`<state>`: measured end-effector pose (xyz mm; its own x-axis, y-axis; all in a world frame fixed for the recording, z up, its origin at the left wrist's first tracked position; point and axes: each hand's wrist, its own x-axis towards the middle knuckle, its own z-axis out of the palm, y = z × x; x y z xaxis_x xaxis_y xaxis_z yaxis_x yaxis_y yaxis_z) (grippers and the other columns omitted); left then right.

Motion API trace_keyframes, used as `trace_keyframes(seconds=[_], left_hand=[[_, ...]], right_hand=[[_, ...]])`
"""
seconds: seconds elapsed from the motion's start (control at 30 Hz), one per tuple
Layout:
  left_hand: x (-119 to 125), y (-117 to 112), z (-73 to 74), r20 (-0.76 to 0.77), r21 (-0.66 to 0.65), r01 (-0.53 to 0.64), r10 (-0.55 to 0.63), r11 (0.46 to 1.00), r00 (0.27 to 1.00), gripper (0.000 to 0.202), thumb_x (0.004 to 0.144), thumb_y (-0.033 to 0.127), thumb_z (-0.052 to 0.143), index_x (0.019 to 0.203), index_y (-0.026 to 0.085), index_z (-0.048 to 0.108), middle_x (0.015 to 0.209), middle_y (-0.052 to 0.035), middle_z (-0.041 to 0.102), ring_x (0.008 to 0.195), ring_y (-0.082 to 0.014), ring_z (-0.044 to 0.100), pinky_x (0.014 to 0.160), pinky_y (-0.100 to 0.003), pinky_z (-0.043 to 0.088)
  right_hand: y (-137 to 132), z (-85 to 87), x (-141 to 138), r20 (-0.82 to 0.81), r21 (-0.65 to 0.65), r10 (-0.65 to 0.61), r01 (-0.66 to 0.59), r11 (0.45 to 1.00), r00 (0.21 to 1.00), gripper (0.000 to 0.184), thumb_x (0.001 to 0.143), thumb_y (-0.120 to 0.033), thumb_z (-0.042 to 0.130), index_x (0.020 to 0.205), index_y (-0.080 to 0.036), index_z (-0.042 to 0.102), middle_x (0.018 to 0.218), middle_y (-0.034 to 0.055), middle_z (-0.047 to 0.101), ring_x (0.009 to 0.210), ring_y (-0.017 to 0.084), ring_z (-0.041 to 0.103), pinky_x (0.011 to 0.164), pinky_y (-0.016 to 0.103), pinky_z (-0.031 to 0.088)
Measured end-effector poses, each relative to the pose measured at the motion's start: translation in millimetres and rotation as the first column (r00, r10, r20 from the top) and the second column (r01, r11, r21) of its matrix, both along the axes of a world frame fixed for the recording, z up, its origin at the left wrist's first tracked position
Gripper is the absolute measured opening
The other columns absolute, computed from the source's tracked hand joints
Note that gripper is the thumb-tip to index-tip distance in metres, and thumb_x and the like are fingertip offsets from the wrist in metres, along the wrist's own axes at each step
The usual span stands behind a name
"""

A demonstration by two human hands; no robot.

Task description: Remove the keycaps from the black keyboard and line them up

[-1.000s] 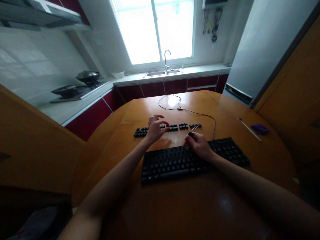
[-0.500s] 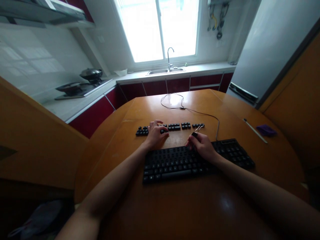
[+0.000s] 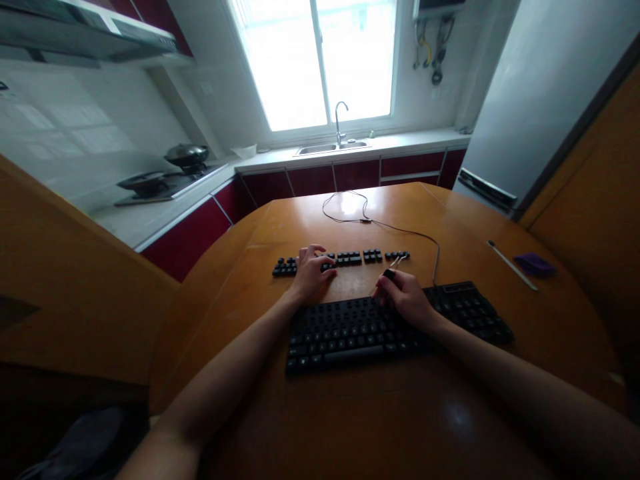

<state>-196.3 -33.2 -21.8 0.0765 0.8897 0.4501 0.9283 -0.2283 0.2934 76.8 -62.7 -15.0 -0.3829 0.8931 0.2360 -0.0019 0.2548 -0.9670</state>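
Observation:
My left hand [image 3: 311, 272] rests over the rows of loose black keycaps [image 3: 349, 258], its fingers bent and apart, covering some of them. My right hand [image 3: 404, 293] is closed at the upper edge of the black keyboard [image 3: 345, 337]. It grips a wire keycap puller [image 3: 399, 261], whose thin prongs point away from me. A small black piece shows at the thumb; whether it is the puller's handle or a keycap I cannot tell. The keyboard's upper rows look bare of caps, while the lower rows and the space bar carry theirs.
The keyboard cable [image 3: 400, 228] loops across the far part of the wooden table [image 3: 280, 223]. On the right lie a thin white brush [image 3: 513, 265] with a dark tip and a purple cloth [image 3: 536, 264]. Beyond the table are a counter with a sink [image 3: 317, 149] and a stove [image 3: 173, 187].
The whole view has shifted slightly, so the table and keyboard sit a little lower. Both hands keep nearly the same places and grips.

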Motion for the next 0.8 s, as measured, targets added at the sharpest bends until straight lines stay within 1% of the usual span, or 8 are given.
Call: trace_keyframes(seconds=[0.3,0.47,0.53,0.6,0.7,0.73,0.8], left_hand=[[-2.9,1.1,-1.9,0.002,0.006,-0.004,0.004,1.0,1.0,0.016,0.075,0.029,0.083,0.089,0.027,0.076,0.123,-0.0051,0.054,0.114,-0.0272,0.045,0.101,-0.046,0.035],[-2.6,0.2,-2.7,0.002,0.001,-0.021,0.021,1.0,1.0,0.019,0.074,0.029,0.083,0.091,0.027,0.075,0.123,-0.0046,0.055,0.115,-0.0272,0.045,0.102,-0.046,0.035],[-2.8,0.3,-1.5,0.006,0.0,-0.024,0.024,1.0,1.0,0.024,0.074,0.028,0.083,0.096,0.027,0.074,0.122,-0.0049,0.055,0.115,-0.0274,0.045,0.103,-0.046,0.035],[-2.3,0.6,2.6,0.019,0.003,-0.033,0.033,0.999,0.999,0.034,0.073,0.028,0.084,0.105,0.027,0.072,0.122,-0.0057,0.056,0.115,-0.0277,0.046,0.103,-0.045,0.036],[4.9,-1.8,15.6,0.044,0.013,-0.017,0.016,1.0,0.999,0.046,0.073,0.029,0.084,0.115,0.025,0.068,0.122,-0.0075,0.057,0.115,-0.0284,0.047,0.102,-0.044,0.039],[10.3,-4.3,21.3,0.052,0.005,0.01,-0.01,1.0,0.999,0.046,0.073,0.029,0.083,0.116,0.025,0.067,0.12,-0.0077,0.058,0.114,-0.0284,0.048,0.101,-0.044,0.04],[25.7,-12.8,32.6,0.076,-0.052,0.118,-0.114,0.992,0.991,0.043,0.076,0.026,0.081,0.116,0.024,0.066,0.113,-0.0066,0.062,0.109,-0.027,0.052,0.099,-0.043,0.043]], right_hand=[[-0.6,1.2,0.3,-0.002,-0.001,-0.003,0.003,1.0,1.0,0.041,0.092,-0.054,0.057,0.077,-0.016,0.061,0.072,0.0072,0.071,0.053,0.014,0.059,0.05,0.026,0.042],[-1.9,3.4,0.3,-0.012,-0.013,-0.002,0.001,1.0,1.0,0.043,0.091,-0.056,0.058,0.076,-0.016,0.06,0.071,0.0072,0.071,0.052,0.014,0.059,0.05,0.026,0.042],[-2.2,3.1,0.1,-0.009,-0.009,0.0,0.0,1.0,1.0,0.043,0.091,-0.056,0.057,0.076,-0.016,0.06,0.071,0.0073,0.071,0.053,0.014,0.058,0.05,0.026,0.043],[-2.0,3.1,0.5,0.0,0.003,-0.005,0.005,1.0,1.0,0.042,0.092,-0.055,0.057,0.076,-0.016,0.061,0.073,0.0077,0.071,0.054,0.015,0.059,0.05,0.026,0.042],[0.1,7.1,4.3,0.023,0.036,-0.04,0.039,0.999,0.999,0.04,0.091,-0.053,0.057,0.077,-0.016,0.063,0.07,0.0066,0.068,0.057,0.016,0.058,0.051,0.026,0.042],[1.4,9.9,6.7,0.041,0.053,-0.046,0.044,0.998,0.998,0.038,0.091,-0.051,0.058,0.077,-0.016,0.063,0.069,0.0057,0.066,0.058,0.016,0.057,0.051,0.026,0.042],[4.7,16.7,13.0,0.099,0.092,-0.024,0.014,0.996,0.995,0.034,0.09,-0.047,0.06,0.076,-0.016,0.064,0.066,0.0034,0.063,0.057,0.015,0.055,0.052,0.026,0.041]])
